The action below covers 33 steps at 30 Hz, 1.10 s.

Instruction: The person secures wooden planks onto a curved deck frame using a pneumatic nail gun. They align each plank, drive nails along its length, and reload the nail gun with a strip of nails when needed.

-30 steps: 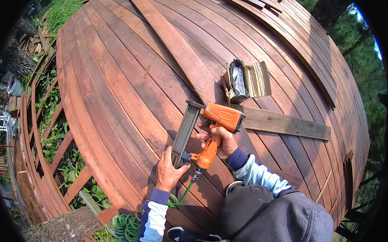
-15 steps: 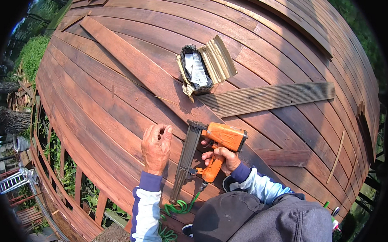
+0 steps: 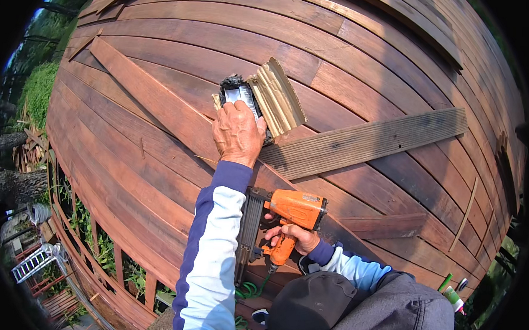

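Note:
My left hand [image 3: 238, 131] reaches into an open cardboard box [image 3: 279, 98] holding silvery strips [image 3: 238, 93] in dark wrapping. Its fingers curl down over the strips; the fingertips are hidden. Below, my right hand [image 3: 300, 236] grips the handle of an orange and dark nail gun [image 3: 295, 206], its long magazine [image 3: 251, 229] lying toward my left forearm, which partly covers it. A green hose [image 3: 247, 291] runs from the gun's fitting. A grooved weathered board [image 3: 366, 143] lies right of the box, across a long reddish plank [image 3: 143, 95].
I am low on a curved wooden deck [image 3: 112, 146]. Loose boards [image 3: 406, 21] lie at the far side. A glue bottle [image 3: 453, 300] is by my right leg. Past the left edge are tree trunks [image 3: 15, 186], plants and a metal ladder [image 3: 30, 267].
My left hand has left the gun's magazine and moved forward into the cardboard box. My right hand still holds the gun, which sits lower in view as my head has shifted.

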{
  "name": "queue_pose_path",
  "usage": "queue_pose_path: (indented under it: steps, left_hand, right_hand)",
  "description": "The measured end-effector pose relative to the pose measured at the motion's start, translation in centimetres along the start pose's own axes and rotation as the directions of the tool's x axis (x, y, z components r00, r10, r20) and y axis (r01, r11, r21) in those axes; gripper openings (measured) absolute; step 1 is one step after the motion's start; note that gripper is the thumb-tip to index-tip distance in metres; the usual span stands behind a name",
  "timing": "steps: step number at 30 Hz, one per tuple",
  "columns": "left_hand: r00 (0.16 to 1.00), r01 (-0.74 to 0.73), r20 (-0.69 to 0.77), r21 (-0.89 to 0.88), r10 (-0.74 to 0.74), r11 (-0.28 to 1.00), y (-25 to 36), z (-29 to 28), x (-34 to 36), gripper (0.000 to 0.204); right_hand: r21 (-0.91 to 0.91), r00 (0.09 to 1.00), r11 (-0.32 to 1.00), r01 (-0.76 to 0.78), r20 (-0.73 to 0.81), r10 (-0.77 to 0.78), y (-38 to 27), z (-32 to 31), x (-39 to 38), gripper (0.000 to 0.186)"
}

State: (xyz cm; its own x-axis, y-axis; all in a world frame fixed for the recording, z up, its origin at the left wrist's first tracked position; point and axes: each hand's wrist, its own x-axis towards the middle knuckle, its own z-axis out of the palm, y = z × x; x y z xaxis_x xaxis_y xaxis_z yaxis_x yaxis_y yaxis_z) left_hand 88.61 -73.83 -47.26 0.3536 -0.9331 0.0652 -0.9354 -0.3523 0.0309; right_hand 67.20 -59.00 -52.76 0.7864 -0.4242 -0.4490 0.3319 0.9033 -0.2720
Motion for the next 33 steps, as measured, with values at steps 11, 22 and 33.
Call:
queue_pose_path:
  steps: [11, 22, 33]
  left_hand:
    - [0.964, 0.216, 0.183, -0.123, -0.191, 0.969, -0.2, -1.6, 1.1, 0.039]
    - [0.907, 0.415, 0.246, -0.670, -0.343, 0.616, -3.3, -1.4, -1.8, 0.023]
    - [0.893, 0.428, 0.236, -0.706, -0.383, 0.564, -2.0, -1.4, -4.7, 0.031]
  right_hand:
    - [-0.016, 1.000, 1.000, -0.002, 0.024, 0.002, -0.1, -0.1, 0.2, 0.052]
    - [-0.088, 0.998, 0.996, -0.012, -0.065, 0.006, -0.7, 1.1, 0.2, 0.055]
    - [-0.134, 0.997, 0.991, 0.015, -0.079, -0.026, -1.0, 1.5, 0.2, 0.050]
